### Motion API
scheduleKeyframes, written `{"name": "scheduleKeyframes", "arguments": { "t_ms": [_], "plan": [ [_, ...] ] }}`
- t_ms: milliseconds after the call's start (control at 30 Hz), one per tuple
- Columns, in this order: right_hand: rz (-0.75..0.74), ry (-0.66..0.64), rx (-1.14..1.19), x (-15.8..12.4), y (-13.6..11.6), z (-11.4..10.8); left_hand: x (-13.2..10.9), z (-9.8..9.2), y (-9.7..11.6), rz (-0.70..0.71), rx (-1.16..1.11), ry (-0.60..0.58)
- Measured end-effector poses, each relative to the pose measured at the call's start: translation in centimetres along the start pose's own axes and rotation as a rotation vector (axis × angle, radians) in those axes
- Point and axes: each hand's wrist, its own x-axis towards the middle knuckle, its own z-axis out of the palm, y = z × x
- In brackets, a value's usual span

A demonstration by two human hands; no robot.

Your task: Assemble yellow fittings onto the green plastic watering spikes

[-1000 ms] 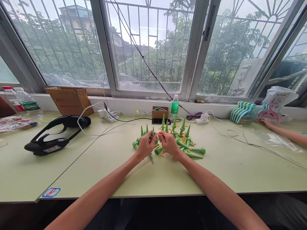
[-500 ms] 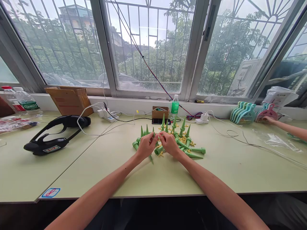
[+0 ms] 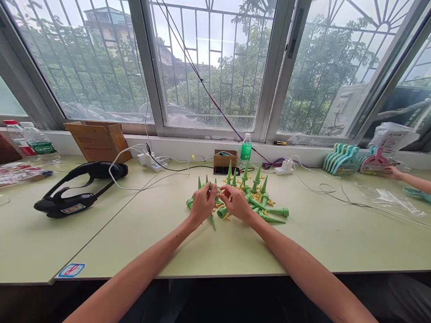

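A pile of green plastic cone spikes [image 3: 259,197] with small yellow pieces [image 3: 257,196] among them lies on the pale green table [image 3: 168,242]; some spikes stand upright, others lie flat. My left hand [image 3: 202,204] is closed around one green spike [image 3: 212,220] whose tip points down toward me. My right hand [image 3: 237,202] is pinched closed just beside it, fingertips close to the left hand's; what it holds is too small to make out.
A black headset-like device [image 3: 77,188] and a cardboard box [image 3: 99,141] sit at left, water bottles [image 3: 40,146] beyond. A power strip [image 3: 153,163], cables, a small box [image 3: 225,159], a phone and a green bottle [image 3: 246,148] line the window sill. Another person's hand [image 3: 392,172] touches a pink item at right.
My hands stayed at the pile, with the left hand tilting slightly upward with its spike. The other person's hand at right moved farther right.
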Motion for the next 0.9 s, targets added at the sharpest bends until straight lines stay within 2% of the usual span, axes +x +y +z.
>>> {"name": "scheduleKeyframes", "arguments": {
  "t_ms": [900],
  "plan": [
    [0.022,-0.07,-0.094,-0.17,0.57,0.05,0.03,-0.21,-0.1,0.042,-0.031,-0.087]
  ]
}}
